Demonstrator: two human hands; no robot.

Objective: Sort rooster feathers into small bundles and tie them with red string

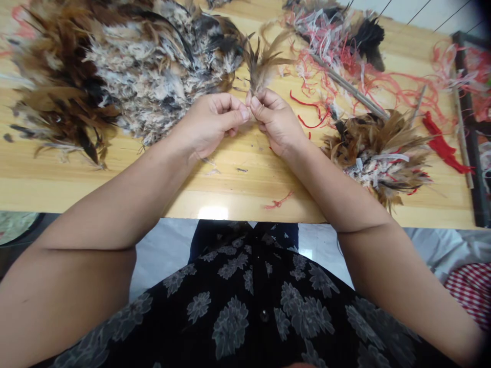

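Note:
Above the wooden table my two hands meet, fingertips touching or nearly so. A small tuft of brown feathers (264,64) stands up from my right hand (274,115), whose thumb and fingers pinch it near its base. My left hand (218,120) is closed too, thumb against forefinger beside the tuft's lower end; what lies in that pinch is too small to make out. Just left of the hands spreads a large heap of brown, black and whitish feathers (153,66). The quill ends of the tuft are hidden by my fingers.
Right of my hands lies a tied feather bunch (383,153), with a thin stick (349,87) behind it. Red and white string scraps (326,41) tangle at the back. Red strips (445,143) lie near a dark frame (473,153). A red thread knot (279,201) sits near the table's front edge (230,202).

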